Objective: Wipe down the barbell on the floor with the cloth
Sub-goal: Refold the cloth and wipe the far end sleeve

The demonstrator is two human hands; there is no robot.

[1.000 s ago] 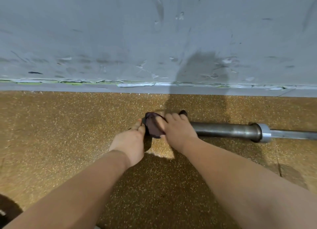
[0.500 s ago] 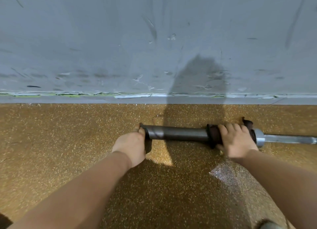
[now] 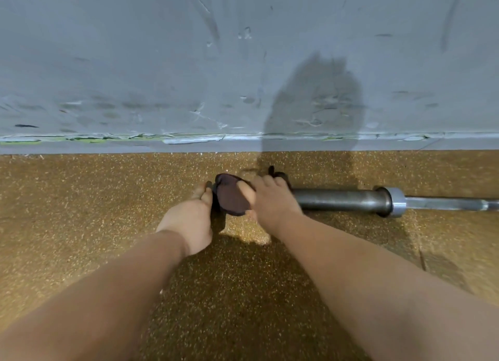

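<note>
On the floor (image 3: 81, 225), right hand (image 3: 272, 204) grips cloth (image 3: 232, 198) on barbell (image 3: 337, 198), left hand (image 3: 189, 217) beside.

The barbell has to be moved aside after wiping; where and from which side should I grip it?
Probably the thick bare sleeve between the cloth and the collar, from above on the near side: it lies flat on the floor along the wall.

Wall (image 3: 243, 63) close at 12 o'clock; open floor (image 3: 81, 212) at 9 and 6.
The barbell (image 3: 340, 199) bars the way from centre to 3 o'clock, leaving a narrow floor strip before the wall. At its end, the right grip (image 3: 272, 201) round the cloth (image 3: 232, 198) and the left grip (image 3: 189, 220) crowd the centre.
</note>
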